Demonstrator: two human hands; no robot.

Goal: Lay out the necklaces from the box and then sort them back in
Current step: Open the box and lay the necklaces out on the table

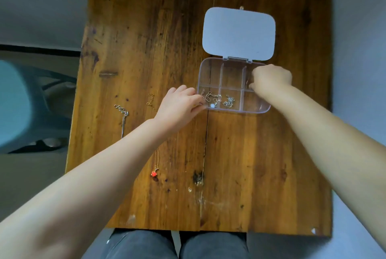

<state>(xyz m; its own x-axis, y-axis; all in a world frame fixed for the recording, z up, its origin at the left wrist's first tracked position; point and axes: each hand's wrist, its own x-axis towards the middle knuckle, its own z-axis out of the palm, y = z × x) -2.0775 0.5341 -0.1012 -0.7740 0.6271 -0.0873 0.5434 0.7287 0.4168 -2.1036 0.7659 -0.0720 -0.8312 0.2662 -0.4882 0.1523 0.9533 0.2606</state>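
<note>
On the wooden table (250, 154) stood the clear compartment box (211, 70), its pale lid (239, 33) swung open and lying flat beyond it. I saw my left hand (179, 105) at the box's near-left corner, fingers curled and closed on a silver necklace (212, 97) that lay in the near-left compartment. My right hand (271, 79) rested over the far-right compartments, fingers bent down into the box; whether it gripped anything I could not tell. A second small tangle of chain (229, 101) sat in the near-middle compartment. Left of the box, two necklaces lay stretched on the table: a silver chain (123, 116) farthest left, and a gold chain (150, 100) with a red pendant (154, 173), partly under my left forearm.
</note>
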